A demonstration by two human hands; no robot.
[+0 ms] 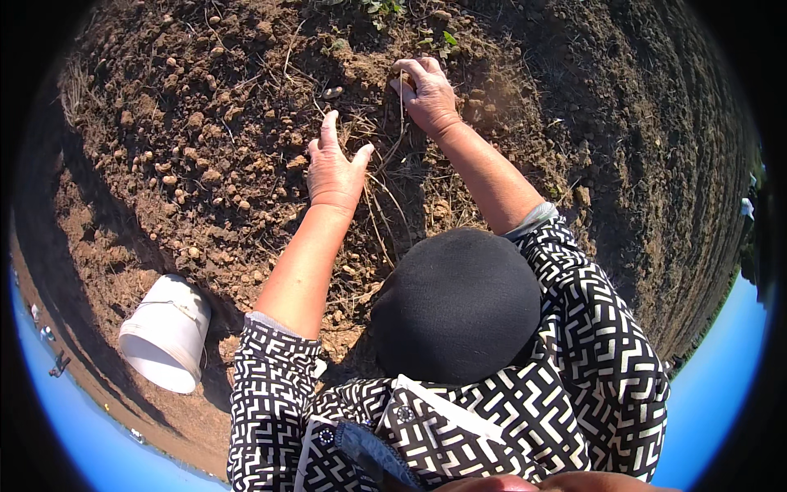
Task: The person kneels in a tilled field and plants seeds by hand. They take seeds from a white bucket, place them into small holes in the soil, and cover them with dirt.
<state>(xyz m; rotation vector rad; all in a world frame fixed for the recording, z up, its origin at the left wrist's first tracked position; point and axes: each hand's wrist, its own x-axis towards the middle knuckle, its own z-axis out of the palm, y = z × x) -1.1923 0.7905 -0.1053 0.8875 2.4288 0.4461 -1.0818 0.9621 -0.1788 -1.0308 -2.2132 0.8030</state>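
Observation:
My left hand hovers over the crumbly brown soil with its thumb and forefinger spread and nothing between them. Just beyond that forefinger lies a pale pod, which looks like a peanut. Farther forward and to the right, my right hand reaches down to the ground with bent fingers. A thin dry stalk runs past its thumb; whether the fingers grip it or anything else is hidden. Dry stems trail over the soil between my forearms.
A white plastic bucket with a wire handle is on the soil at my left. My dark-clothed knee sits between my arms. Small tan pods or clods dot the left side. Green leaves grow ahead, and furrows stretch along the right.

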